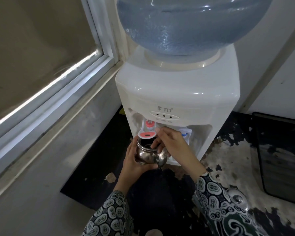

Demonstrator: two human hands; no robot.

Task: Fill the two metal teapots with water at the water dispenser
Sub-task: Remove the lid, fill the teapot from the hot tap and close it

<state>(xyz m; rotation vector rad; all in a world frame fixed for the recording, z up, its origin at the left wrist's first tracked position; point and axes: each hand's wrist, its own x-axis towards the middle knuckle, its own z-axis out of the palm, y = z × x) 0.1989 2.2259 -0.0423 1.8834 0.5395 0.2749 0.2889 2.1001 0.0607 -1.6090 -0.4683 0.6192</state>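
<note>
The scene is dim and cool-toned, with soft, mostly shadowless light. The brightest streak lies along the window frame (pixel 46 92) at the left, where daylight glints off the white rail. Small highlights sparkle on the water bottle (pixel 186 23) and the dispenser (pixel 177 86) top. The dark counter (pixel 95 160) swallows detail. Wide-angle distortion bends the window rails and walls towards the edges. The near sleeves look slightly soft, and fine grain shows throughout.
</note>
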